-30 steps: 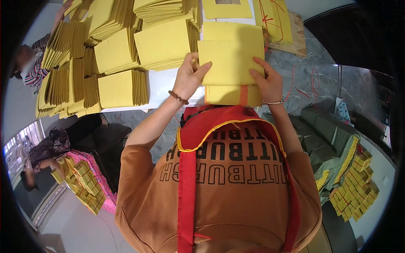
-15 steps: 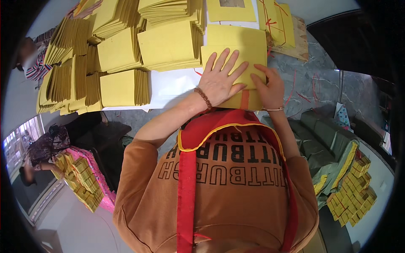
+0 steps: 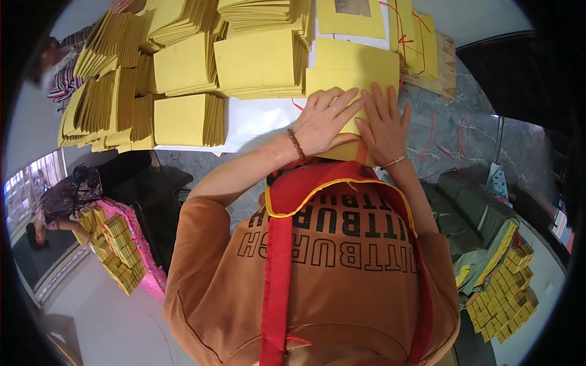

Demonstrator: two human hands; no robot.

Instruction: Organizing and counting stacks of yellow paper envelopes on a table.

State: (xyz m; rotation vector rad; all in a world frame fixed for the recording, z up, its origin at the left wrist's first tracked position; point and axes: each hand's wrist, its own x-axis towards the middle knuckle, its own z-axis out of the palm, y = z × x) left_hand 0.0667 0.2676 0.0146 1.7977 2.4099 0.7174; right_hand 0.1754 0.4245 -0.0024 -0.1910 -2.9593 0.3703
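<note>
My left hand (image 3: 328, 124) lies on a folded yellow paper piece (image 3: 345, 77) at the table's near edge, its fingers reaching to the right and slightly bent. Beside it, my right hand (image 3: 384, 125) rests flat on the same piece, fingers pointing away from me and spread. The two hands almost meet at the fingertips. Below them an orange strip (image 3: 362, 154) shows on the near part of the piece; the rest is hidden under my hands. Another yellow sheet (image 3: 357, 55) lies just beyond it.
Stacks of folded yellow paper (image 3: 259, 64) fill the left of the white-topped table (image 3: 250, 125). Far right are yellow bundles tied with red string (image 3: 406, 41) on a wooden board (image 3: 448, 67). Red strings lie on the grey floor (image 3: 473, 97). Another person (image 3: 79, 189) works beside yellow bundles at left.
My right hand has moved from the piece's right edge onto its top and flattened. The left hand's fingers have turned to the right. The whole view has shifted slightly.
</note>
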